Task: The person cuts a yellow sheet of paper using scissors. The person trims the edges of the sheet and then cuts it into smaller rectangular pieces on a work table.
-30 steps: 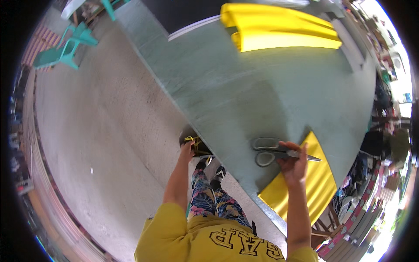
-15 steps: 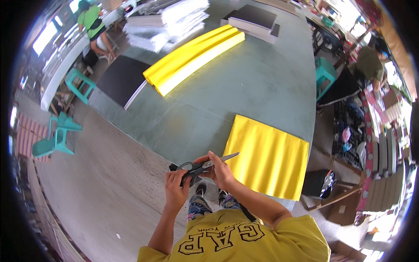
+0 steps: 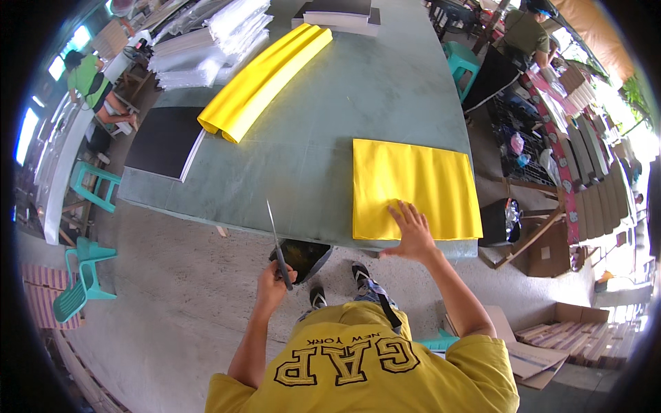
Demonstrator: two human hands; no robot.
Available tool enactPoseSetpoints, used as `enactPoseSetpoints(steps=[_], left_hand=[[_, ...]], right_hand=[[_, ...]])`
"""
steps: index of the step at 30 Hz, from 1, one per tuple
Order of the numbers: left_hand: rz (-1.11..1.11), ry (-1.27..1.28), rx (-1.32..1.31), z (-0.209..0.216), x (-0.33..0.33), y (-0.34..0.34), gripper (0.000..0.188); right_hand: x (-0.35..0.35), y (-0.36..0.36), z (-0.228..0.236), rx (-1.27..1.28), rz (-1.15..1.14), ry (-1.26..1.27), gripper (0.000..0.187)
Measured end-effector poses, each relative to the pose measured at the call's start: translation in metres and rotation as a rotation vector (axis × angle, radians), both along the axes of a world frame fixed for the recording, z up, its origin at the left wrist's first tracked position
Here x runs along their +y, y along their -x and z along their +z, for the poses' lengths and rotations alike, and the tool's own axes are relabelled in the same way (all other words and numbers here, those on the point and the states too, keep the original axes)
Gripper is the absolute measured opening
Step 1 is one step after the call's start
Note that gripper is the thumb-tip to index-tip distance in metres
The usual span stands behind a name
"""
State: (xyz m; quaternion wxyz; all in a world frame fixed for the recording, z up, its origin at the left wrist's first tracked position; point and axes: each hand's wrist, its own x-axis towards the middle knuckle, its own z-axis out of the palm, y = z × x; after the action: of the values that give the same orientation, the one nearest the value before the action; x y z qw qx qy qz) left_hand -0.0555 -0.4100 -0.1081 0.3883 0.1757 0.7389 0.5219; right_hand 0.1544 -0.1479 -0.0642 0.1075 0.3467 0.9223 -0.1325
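Note:
My left hand is closed round the dark handles of a pair of scissors, off the table's near edge. The blades point up and away from me. With fingers spread, my right hand lies over the near edge of a flat stack of yellow sheets, its fingertips on the yellow surface. The stack sits at the near right corner of the grey-green table. Farther off, a loosely rolled yellow sheet lies slantwise across the table's left half.
A black-topped stack of boards lies at the table's left edge. Behind it are plastic-wrapped bundles; more dark boards lie at the far end. Green plastic stools stand beside the table. Two people work at side benches, left and right.
My right hand has let go of the scissors and moved right onto the yellow stack. My left hand keeps the scissors, now upright. The view has turned, and the table appears straighter.

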Motion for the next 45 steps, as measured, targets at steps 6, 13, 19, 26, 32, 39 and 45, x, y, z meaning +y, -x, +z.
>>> enactPoseSetpoints(steps=[6, 13, 19, 26, 32, 39, 45], left_hand=[[-0.193, 0.025, -0.028, -0.019, -0.02, 0.009, 0.013], [-0.06, -0.216, -0.539, -0.016, -0.034, 0.013, 0.015], [-0.307, -0.229, -0.157, 0.01, -0.026, 0.004, 0.011], [-0.419, -0.08, -0.261, 0.018, -0.015, -0.028, 0.016], [-0.434, -0.095, -0.283, -0.006, -0.006, -0.061, 0.017], [-0.51, 0.073, -0.308, -0.01, 0.003, -0.088, 0.016], [-0.654, -0.103, -0.959, 0.017, 0.02, -0.118, 0.041]], right_hand=[[-0.045, -0.019, -0.026, 0.078, -0.032, -0.192, 0.084], [-0.015, -0.082, -0.001, 0.179, 0.029, -0.116, 0.052], [0.062, -0.161, 0.014, 0.212, -0.424, -0.253, 0.037], [0.025, -0.09, -0.042, 0.135, -0.416, -0.212, 0.054], [-0.026, -0.096, -0.033, 0.299, -0.305, -0.326, 0.041], [-0.079, -0.118, -0.023, 0.624, -0.91, 0.653, 0.025], [-0.074, -0.081, -0.045, 1.424, -1.214, 1.526, 0.038]])
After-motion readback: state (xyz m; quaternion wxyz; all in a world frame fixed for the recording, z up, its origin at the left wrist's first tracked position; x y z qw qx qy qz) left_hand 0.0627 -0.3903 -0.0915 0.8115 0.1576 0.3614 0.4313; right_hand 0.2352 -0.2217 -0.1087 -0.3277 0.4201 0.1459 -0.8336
